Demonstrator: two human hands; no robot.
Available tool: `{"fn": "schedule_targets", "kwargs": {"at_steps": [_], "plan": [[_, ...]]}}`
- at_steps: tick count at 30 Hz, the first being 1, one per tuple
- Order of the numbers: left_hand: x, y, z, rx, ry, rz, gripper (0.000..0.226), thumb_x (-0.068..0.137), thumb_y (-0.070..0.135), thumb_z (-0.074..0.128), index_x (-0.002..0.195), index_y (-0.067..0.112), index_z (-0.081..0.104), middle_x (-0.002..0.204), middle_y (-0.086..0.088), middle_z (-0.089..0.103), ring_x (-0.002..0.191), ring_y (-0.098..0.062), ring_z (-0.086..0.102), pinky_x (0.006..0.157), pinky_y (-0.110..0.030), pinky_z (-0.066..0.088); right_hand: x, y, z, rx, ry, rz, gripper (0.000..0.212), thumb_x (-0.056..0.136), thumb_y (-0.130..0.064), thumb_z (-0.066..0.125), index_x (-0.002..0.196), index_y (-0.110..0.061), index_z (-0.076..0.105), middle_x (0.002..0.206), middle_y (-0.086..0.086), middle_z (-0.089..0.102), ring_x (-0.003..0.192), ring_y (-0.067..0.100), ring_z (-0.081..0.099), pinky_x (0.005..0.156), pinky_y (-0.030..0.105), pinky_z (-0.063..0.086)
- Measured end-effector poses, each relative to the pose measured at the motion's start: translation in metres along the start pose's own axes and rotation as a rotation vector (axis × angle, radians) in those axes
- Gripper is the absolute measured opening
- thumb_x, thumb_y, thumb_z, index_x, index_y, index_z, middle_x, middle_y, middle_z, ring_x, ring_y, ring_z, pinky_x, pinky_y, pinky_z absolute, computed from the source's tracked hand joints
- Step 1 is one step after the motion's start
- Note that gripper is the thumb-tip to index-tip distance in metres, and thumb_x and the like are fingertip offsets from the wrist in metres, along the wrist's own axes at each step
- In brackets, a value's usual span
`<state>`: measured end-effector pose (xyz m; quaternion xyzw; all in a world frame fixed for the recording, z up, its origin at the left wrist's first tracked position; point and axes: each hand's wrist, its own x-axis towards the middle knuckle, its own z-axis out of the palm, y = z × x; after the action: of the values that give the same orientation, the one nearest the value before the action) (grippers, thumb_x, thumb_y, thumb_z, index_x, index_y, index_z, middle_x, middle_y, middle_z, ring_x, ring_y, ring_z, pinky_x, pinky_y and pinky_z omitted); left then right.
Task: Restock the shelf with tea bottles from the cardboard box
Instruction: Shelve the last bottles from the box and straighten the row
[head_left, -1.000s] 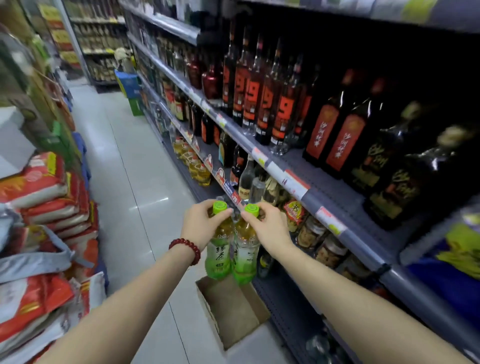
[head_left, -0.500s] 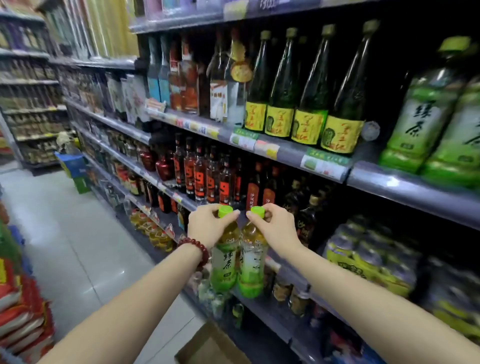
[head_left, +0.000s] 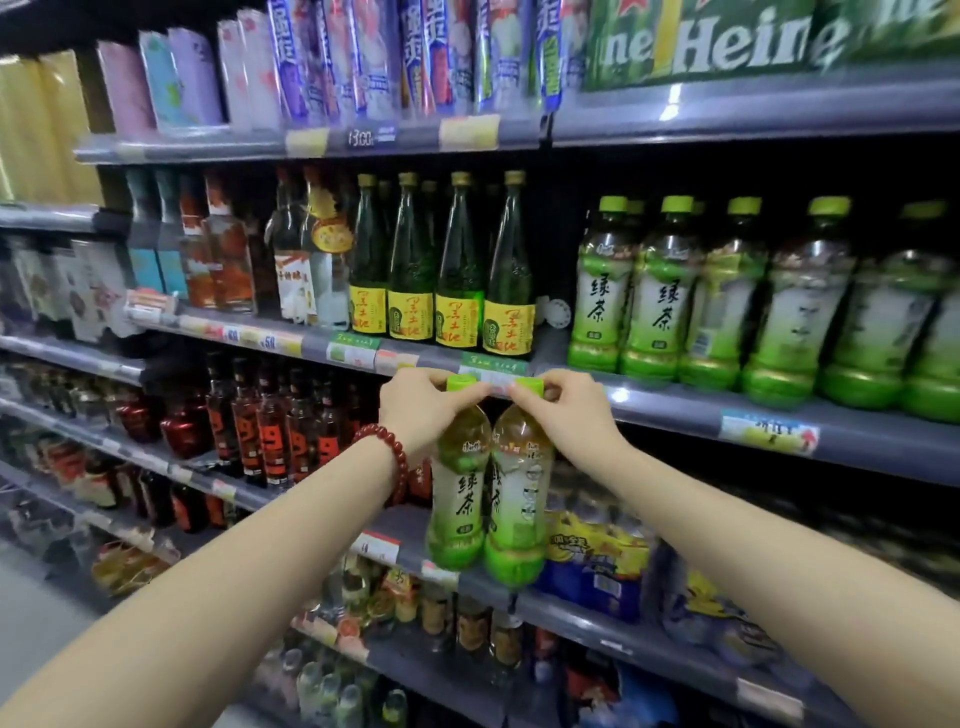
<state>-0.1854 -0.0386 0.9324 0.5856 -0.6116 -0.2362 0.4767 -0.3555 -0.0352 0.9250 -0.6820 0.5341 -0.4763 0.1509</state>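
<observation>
Raised since a moment ago, both tea bottles hang touching: left hand (head_left: 415, 410) pinches left bottle (head_left: 460, 493) by its cap, right hand (head_left: 563, 415) the right bottle (head_left: 519, 499), shelved tea bottles (head_left: 727, 301) up-right of both hands.

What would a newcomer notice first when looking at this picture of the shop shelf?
First, the two green tea bottles, one gripped at its neck by the left hand, the other by the right hand, raised before the middle shelf edge. To the right on that shelf stands a row of matching tea bottles, and beside them the tall green glass bottles with yellow labels.
</observation>
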Motion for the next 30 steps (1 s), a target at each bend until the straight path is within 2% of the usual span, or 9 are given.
{"fn": "schedule_targets", "kwargs": {"at_steps": [4, 7, 10, 14, 18, 22, 24, 27, 30], "plan": [[0.004, 0.040, 0.025, -0.103, -0.080, 0.037, 0.047, 0.065, 0.051, 0.077, 0.089, 0.010, 0.076, 0.093, -0.005, 0.076, 0.090, -0.019, 0.071, 0.087, -0.041, 0.057, 0.002, -0.001, -0.054, -0.107, 0.066, -0.015, 0.048, 0.084, -0.042, 0.065, 0.053, -0.017, 0.039, 0.052, -0.004, 0.032, 0.051, 0.010, 0.031, 0.050, 0.026, 0.022], [0.003, 0.078, 0.045, -0.116, -0.112, 0.073, 0.045, 0.063, 0.054, 0.077, 0.087, 0.016, 0.077, 0.095, -0.003, 0.076, 0.091, -0.018, 0.070, 0.086, -0.036, 0.057, 0.003, 0.001, -0.099, -0.113, 0.088, -0.028, 0.047, 0.084, -0.043, 0.065, 0.055, -0.015, 0.042, 0.051, -0.003, 0.034, 0.050, 0.011, 0.034, 0.050, 0.025, 0.026], [-0.005, 0.116, 0.065, -0.219, -0.195, 0.087, 0.032, 0.068, 0.041, 0.080, 0.088, 0.016, 0.077, 0.089, -0.004, 0.077, 0.084, -0.017, 0.073, 0.081, -0.032, 0.059, 0.002, 0.002, -0.145, -0.142, 0.115, -0.040, 0.049, 0.086, -0.041, 0.064, 0.052, -0.016, 0.038, 0.049, -0.004, 0.034, 0.046, 0.009, 0.033, 0.043, 0.014, 0.030], [-0.011, 0.158, 0.091, -0.267, -0.265, 0.135, 0.039, 0.060, 0.048, 0.082, 0.084, 0.017, 0.078, 0.085, -0.003, 0.077, 0.084, -0.022, 0.074, 0.081, -0.039, 0.060, 0.000, 0.007, -0.202, -0.220, 0.159, -0.062, 0.051, 0.085, -0.048, 0.061, 0.058, -0.005, 0.052, 0.053, 0.005, 0.040, 0.050, 0.015, 0.038, 0.044, 0.015, 0.027], [-0.021, 0.201, 0.116, -0.336, -0.335, 0.180, 0.032, 0.070, 0.038, 0.080, 0.088, 0.012, 0.077, 0.084, -0.003, 0.076, 0.073, -0.013, 0.073, 0.060, -0.022, 0.057, -0.002, 0.011, -0.253, -0.322, 0.249, -0.113, 0.055, 0.084, -0.049, 0.063, 0.058, -0.001, 0.056, 0.052, 0.005, 0.042, 0.049, 0.014, 0.038, 0.045, 0.017, 0.026], [-0.027, 0.240, 0.135, -0.350, -0.376, 0.215, 0.034, 0.072, 0.038, 0.078, 0.092, 0.011, 0.075, 0.081, -0.001, 0.075, 0.062, -0.006, 0.070, 0.050, -0.016, 0.052, -0.001, 0.013, -0.294, -0.409, 0.311, -0.141, 0.059, 0.080, -0.054, 0.063, 0.075, 0.004, 0.071, 0.064, 0.017, 0.064, 0.062, 0.022, 0.057, 0.055, 0.027, 0.038], [-0.028, 0.256, 0.145, -0.384, -0.382, 0.241, 0.032, 0.073, 0.035, 0.078, 0.092, 0.009, 0.075, 0.080, -0.001, 0.075, 0.061, -0.007, 0.070, 0.053, -0.017, 0.052, 0.001, 0.015, -0.313, -0.441, 0.346, -0.156, 0.057, 0.081, -0.051, 0.064, 0.075, 0.004, 0.071, 0.067, 0.019, 0.066, 0.064, 0.023, 0.060, 0.056, 0.028, 0.040], [-0.031, 0.276, 0.163, -0.431, -0.360, 0.292, 0.033, 0.072, 0.033, 0.079, 0.096, 0.011, 0.075, 0.088, -0.003, 0.076, 0.075, -0.012, 0.073, 0.067, -0.024, 0.058, 0.003, 0.018, -0.336, -0.482, 0.408, -0.169, 0.051, 0.081, -0.050, 0.064, 0.074, 0.000, 0.072, 0.071, 0.016, 0.070, 0.069, 0.024, 0.065, 0.060, 0.031, 0.045], [-0.033, 0.292, 0.184, -0.452, -0.314, 0.315, 0.033, 0.070, 0.034, 0.080, 0.095, 0.013, 0.075, 0.090, -0.004, 0.076, 0.084, -0.016, 0.073, 0.080, -0.032, 0.059, 0.006, 0.027, -0.355, -0.499, 0.457, -0.153, 0.050, 0.081, -0.050, 0.065, 0.067, -0.002, 0.068, 0.058, 0.006, 0.061, 0.059, 0.018, 0.057, 0.054, 0.030, 0.040]]}}
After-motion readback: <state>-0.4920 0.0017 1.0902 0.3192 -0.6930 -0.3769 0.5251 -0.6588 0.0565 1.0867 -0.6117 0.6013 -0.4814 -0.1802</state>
